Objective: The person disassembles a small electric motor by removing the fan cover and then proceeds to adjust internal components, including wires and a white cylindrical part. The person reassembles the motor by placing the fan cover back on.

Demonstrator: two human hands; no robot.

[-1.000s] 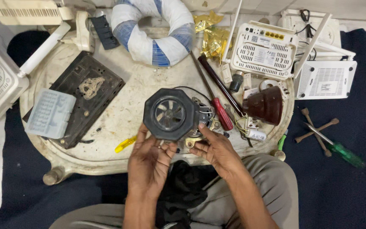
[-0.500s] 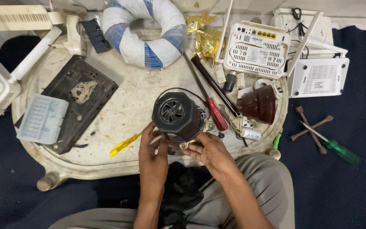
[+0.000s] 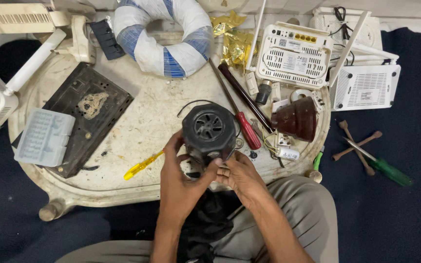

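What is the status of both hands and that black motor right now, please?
Left hand and right hand both gripping black motor from below. Red screwdriver close alongside.

Free room: bare stretch of the bench (image 3: 147,117) between the black plate (image 3: 86,114) on the left and the black motor housing (image 3: 208,130) at centre; open from the blue-and-white ring (image 3: 164,34) down to the yellow screwdriver (image 3: 142,165).

Obstacles, right of housing: red-handled screwdriver (image 3: 247,129), dark rod (image 3: 244,95), brown ribbed cone (image 3: 296,119), small white parts; packed close, no clear passage.

Obstacles, far edge: white routers (image 3: 293,53), gold foil (image 3: 235,41).

Obstacles, left edge: pale plastic box (image 3: 45,136).

Near edge: taken by left hand (image 3: 183,182) and right hand (image 3: 239,175) around the housing.
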